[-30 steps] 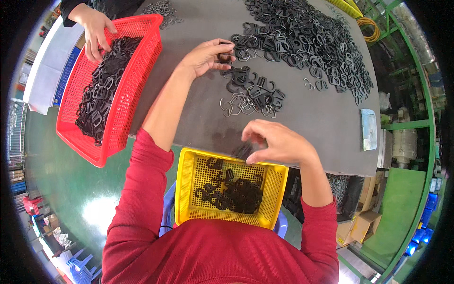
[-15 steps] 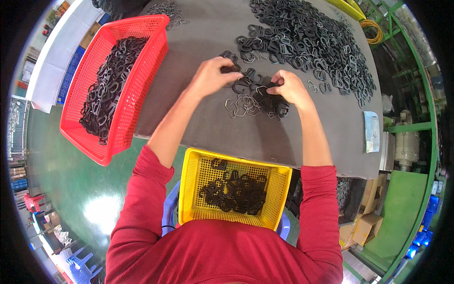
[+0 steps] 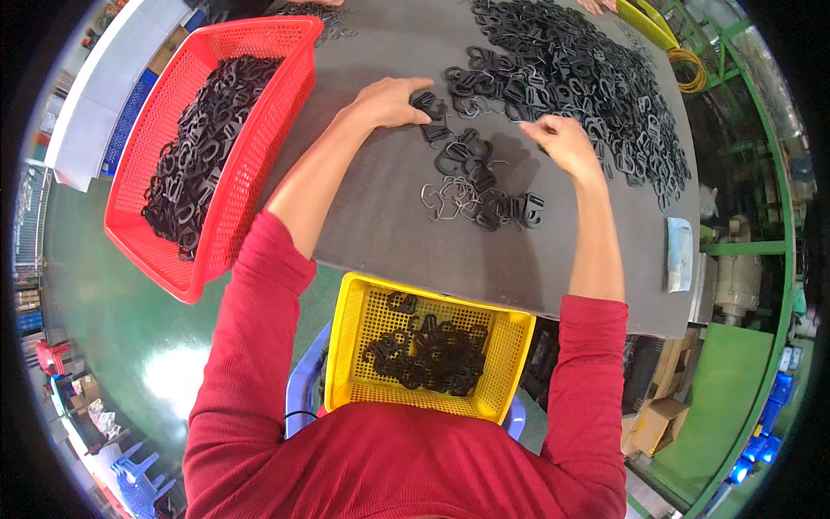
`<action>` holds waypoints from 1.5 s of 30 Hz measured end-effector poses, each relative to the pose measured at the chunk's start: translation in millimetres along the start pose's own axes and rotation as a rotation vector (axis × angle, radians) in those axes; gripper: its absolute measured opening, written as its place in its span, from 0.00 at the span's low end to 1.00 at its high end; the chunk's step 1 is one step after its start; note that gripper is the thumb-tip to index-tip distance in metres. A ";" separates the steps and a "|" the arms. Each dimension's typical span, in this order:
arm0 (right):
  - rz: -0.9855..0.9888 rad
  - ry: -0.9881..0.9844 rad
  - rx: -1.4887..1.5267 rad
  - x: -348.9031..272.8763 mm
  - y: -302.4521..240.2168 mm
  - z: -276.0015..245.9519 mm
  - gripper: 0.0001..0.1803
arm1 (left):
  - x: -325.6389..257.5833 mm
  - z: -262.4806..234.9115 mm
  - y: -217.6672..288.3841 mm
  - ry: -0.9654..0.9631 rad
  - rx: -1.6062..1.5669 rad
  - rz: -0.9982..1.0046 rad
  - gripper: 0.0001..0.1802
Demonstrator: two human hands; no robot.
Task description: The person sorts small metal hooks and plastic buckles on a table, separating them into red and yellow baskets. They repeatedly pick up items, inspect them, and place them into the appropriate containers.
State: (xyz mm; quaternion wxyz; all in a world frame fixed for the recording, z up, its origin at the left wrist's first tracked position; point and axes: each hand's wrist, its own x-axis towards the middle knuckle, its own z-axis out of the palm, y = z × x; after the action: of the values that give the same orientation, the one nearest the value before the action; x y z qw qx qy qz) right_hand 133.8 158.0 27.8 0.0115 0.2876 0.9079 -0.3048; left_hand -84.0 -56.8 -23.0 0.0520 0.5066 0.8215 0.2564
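My left hand [image 3: 389, 102] is over the grey table, thumb and forefinger apart, beside a few black plastic buckles [image 3: 430, 107]. Its fingertips come close to them, and nothing shows in its grasp. My right hand [image 3: 566, 145] is at the near edge of a large heap of black buckles [image 3: 562, 73], its fingers drawn together and partly blurred. Whatever they hold, if anything, is not clear. Between my hands lie a loose cluster of black buckles [image 3: 471, 160] and a small tangle of silver wire hooks [image 3: 450, 199].
A red basket [image 3: 220, 251] full of black pieces stands at the left. Below the table's near edge, a yellow basket [image 3: 346, 346] holds more. Another person's hand [image 3: 596, 5] shows at the far edge. A pale blue packet [image 3: 679, 255] lies at the right.
My right hand has left the near cluster and moved right and away to the big heap. My left hand has shifted slightly left and away, its fingers spreading. Another person's hand has appeared.
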 end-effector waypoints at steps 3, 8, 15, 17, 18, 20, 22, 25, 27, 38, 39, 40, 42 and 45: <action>-0.199 0.002 -0.045 2.5 -29.7 26.2 0.28 | 10.6 -18.1 12.2 -0.216 -0.044 -0.092 0.27; -0.142 -0.166 -0.211 17.6 -50.9 42.3 0.26 | 4.5 -29.2 19.5 -0.134 0.046 -0.137 0.22; -0.045 -0.122 -0.116 17.7 -38.7 43.3 0.28 | -10.8 -51.7 2.3 -0.234 -0.624 -0.445 0.11; -0.099 -0.041 -0.136 13.9 -44.3 50.2 0.29 | -19.0 -54.0 2.1 -0.217 -0.608 -0.499 0.13; -0.118 0.005 -0.144 12.4 -45.1 51.3 0.29 | -20.3 -54.1 2.5 -0.216 -0.600 -0.519 0.13; -0.061 -0.086 -0.158 20.9 -46.4 46.8 0.30 | -24.3 -55.2 3.9 -0.141 -0.657 -0.521 0.15; -0.021 -0.192 -0.174 25.3 -53.4 43.8 0.30 | -32.8 -58.1 3.2 -0.046 -0.681 -0.553 0.15; -0.064 -0.264 -0.221 19.3 -59.9 31.2 0.23 | -35.4 -61.0 -4.9 -0.009 -0.590 -0.611 0.17; -0.058 -0.270 -0.196 19.3 -59.0 27.0 0.23 | -39.2 -61.8 -6.3 0.072 -0.571 -0.584 0.17; -0.497 -0.459 0.103 -151.3 -94.1 28.9 0.18 | -55.8 -48.1 -5.4 0.119 -0.571 -0.579 0.16; -0.490 -0.578 0.039 -165.8 -101.9 31.3 0.19 | -56.1 -49.3 -7.7 0.125 -0.671 -0.619 0.16; -0.528 -0.602 -0.015 -169.8 -107.3 33.5 0.19 | -56.1 -51.6 -12.8 0.134 -0.771 -0.661 0.16; -0.582 -0.489 0.119 -145.0 -99.6 42.1 0.20 | -59.9 -56.9 -15.4 0.156 -0.810 -0.713 0.16; -0.333 0.057 -0.052 -80.7 -85.0 58.2 0.20 | -57.2 -60.5 -4.9 0.091 -0.725 -0.616 0.16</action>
State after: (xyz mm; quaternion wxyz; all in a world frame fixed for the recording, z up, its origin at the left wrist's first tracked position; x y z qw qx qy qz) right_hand 147.2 28.7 42.7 -0.0575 0.1415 0.9505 -0.2707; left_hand -81.2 -130.0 17.0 0.2628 0.1768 0.7925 0.5212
